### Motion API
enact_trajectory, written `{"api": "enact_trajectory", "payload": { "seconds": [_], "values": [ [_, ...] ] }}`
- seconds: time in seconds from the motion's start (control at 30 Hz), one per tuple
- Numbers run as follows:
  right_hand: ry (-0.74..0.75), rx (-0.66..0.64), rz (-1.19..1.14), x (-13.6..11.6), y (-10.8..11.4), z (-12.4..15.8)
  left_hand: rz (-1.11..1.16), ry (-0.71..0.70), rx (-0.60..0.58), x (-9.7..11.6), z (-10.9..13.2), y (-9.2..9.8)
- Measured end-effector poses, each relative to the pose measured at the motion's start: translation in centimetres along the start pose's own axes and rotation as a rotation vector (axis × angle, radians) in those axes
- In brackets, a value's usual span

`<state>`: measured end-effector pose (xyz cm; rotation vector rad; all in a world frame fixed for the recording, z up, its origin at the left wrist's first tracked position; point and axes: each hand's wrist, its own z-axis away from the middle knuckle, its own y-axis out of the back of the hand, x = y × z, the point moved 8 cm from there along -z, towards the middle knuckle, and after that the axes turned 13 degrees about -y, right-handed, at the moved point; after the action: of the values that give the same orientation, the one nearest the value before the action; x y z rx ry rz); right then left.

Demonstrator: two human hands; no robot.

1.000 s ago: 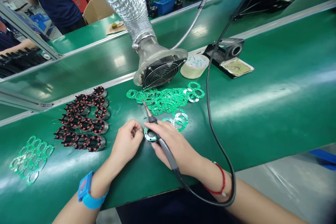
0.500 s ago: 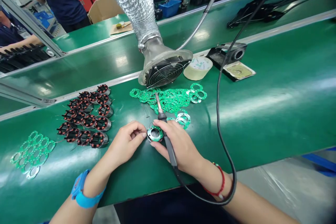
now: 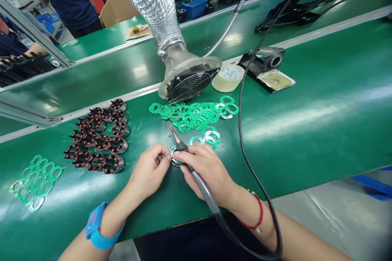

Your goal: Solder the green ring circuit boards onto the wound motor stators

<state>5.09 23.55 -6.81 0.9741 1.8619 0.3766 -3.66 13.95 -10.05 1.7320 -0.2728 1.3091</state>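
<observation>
My right hand [image 3: 208,169] is wrapped round a soldering iron [image 3: 200,183], whose metal tip points up and away to the left. Under the iron, between my hands, lies a ring-shaped green board [image 3: 175,160], mostly covered by the fingers and the iron. My left hand [image 3: 152,167] is pinched at the board's left edge; what its fingertips hold is too small to tell. Just beyond, loose green rings [image 3: 196,116] lie in a heap. Left of my left hand stand several wound motor cores [image 3: 113,164] in rows.
A fume hood [image 3: 191,83] hangs over the ring heap. Behind it on the right are a tape roll [image 3: 228,77] and an iron stand [image 3: 275,79]. More green rings [image 3: 38,179] lie far left. The iron's cable [image 3: 241,130] loops past my right arm. People stand across the bench.
The iron in my right hand has shifted, its tip now lower and further left, and its shaft covers more of the ring board. My left hand stays at the board's edge.
</observation>
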Motion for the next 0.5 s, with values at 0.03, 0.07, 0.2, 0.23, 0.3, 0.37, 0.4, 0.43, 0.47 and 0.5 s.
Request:
{"api": "enact_trajectory", "payload": {
  "seconds": [0.03, 0.07, 0.2, 0.23, 0.3, 0.37, 0.4, 0.43, 0.47, 0.5],
  "values": [
    [-0.008, 0.009, -0.025, 0.1, 0.1, -0.1, -0.046, -0.009, 0.019, 0.1, 0.0, 0.1],
    [-0.019, 0.023, -0.056, 0.2, 0.3, -0.2, -0.093, -0.016, 0.038, 0.3, 0.0, 0.3],
    [-0.075, 0.119, -0.169, 0.9, 1.6, -0.4, -0.223, -0.028, 0.073, 0.5, -0.1, 0.5],
    [-0.091, 0.147, -0.176, 1.1, 2.0, -0.3, -0.246, -0.032, 0.075, 0.5, -0.2, 0.5],
    [-0.136, 0.187, -0.189, 1.5, 2.8, -0.1, -0.288, -0.043, 0.087, 0.6, -0.2, 0.6],
    [-0.165, 0.192, -0.220, 1.7, 3.3, 0.1, -0.323, -0.052, 0.106, 0.7, -0.2, 0.8],
    [-0.167, 0.190, -0.242, 1.6, 3.6, 0.2, -0.337, -0.056, 0.114, 0.7, -0.1, 0.9],
    [-0.163, 0.187, -0.264, 1.5, 3.8, 0.2, -0.349, -0.058, 0.120, 0.7, -0.1, 0.9],
    [-0.153, 0.187, -0.285, 1.4, 3.9, 0.2, -0.357, -0.061, 0.123, 0.7, -0.1, 1.0],
    [-0.146, 0.191, -0.302, 1.3, 4.1, 0.3, -0.363, -0.063, 0.126, 0.7, -0.1, 1.0]
  ]
}}
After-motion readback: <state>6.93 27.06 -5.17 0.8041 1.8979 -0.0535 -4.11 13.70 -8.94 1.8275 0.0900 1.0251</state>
